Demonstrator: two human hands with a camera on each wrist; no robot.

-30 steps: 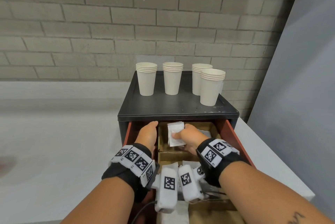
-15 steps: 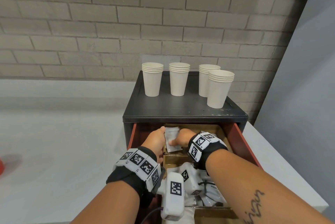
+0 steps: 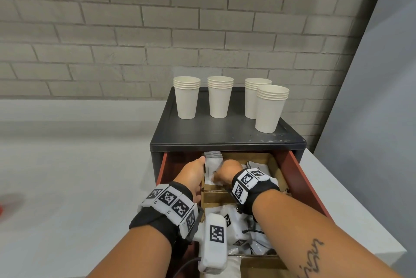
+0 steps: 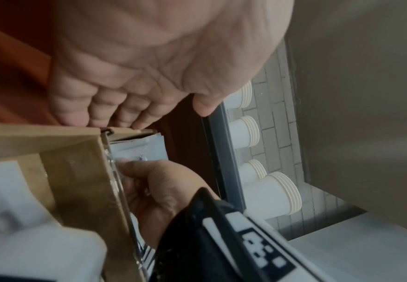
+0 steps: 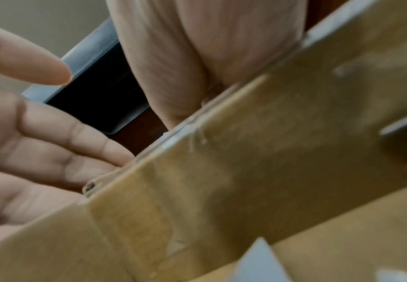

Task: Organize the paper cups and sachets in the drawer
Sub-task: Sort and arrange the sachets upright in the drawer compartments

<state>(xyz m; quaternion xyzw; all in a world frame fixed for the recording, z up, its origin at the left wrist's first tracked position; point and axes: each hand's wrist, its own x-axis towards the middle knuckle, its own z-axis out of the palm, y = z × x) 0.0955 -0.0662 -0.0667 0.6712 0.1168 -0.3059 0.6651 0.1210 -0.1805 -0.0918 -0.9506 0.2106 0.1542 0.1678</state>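
An open red drawer (image 3: 299,178) is seen pulled out of a black cabinet (image 3: 225,140) that stands on a pale table (image 3: 67,176) against a brick wall (image 3: 135,30). Four short stacks of paper cups (image 3: 219,97) are set upright on the cabinet top, three in a row at the back and one (image 3: 270,109) nearer the front right corner. Inside the drawer, brown cardboard dividers (image 3: 216,196) are fitted, and white sachets (image 3: 212,165) are stood upright in the back left compartment; more sachets (image 3: 256,167) are heaped in the compartment to its right and in the nearer one (image 3: 258,239). The left hand (image 3: 191,176) is laid with straight fingers (image 4: 134,114) against the outer face of the cardboard wall, its thumb raised free toward the cabinet edge, so it is relaxed and grasps nothing. The right hand (image 3: 227,173) is reached into the back left compartment, and its fingertips (image 4: 130,166) are pressed on the front sachet (image 4: 139,150); whether that sachet is pinched or merely touched cannot be told from these views.
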